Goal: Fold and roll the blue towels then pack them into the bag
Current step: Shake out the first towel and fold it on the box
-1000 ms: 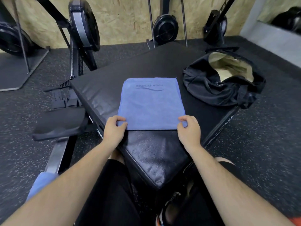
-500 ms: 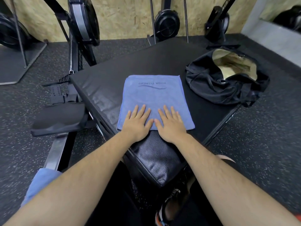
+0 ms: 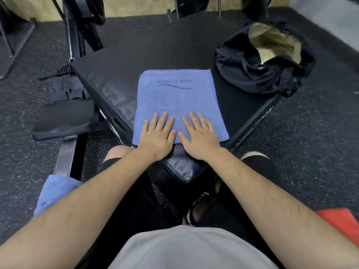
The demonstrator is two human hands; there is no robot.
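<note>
Right, from the head camera, looking down: the folded blue towel (image 3: 174, 98) is lying flat on the black padded platform (image 3: 116, 74), its printed lettering sitting upside down at the far end. Both hands are coming in on the near end of it. The left hand (image 3: 158, 136) is lying palm down on the towel's near left part, fingers straight and slightly fanned, pressing flat on the cloth. The right hand (image 3: 200, 136) is doing the same just beside it on the near right part, fingers straight and a little spread. The two thumbs are pointing towards each other, nearly touching over the middle of the towel's near edge. The heels of both hands are hanging off that edge, over the platform's near corner, so the towel is stretching away from the fingertips towards the far side. Neither hand is pinching or gripping anything.

Over on the far right corner of the platform, the black bag (image 3: 258, 74) is slumping with its mouth open, pale lining showing, well apart from the hands and close to the towel's far right corner. Down at the lower left, beside the left forearm, a second blue towel (image 3: 52, 195) is lying bunched on a dark rail. A padded black seat (image 3: 64, 121) is sitting left of the platform, on the speckled floor (image 3: 310, 152).
</note>
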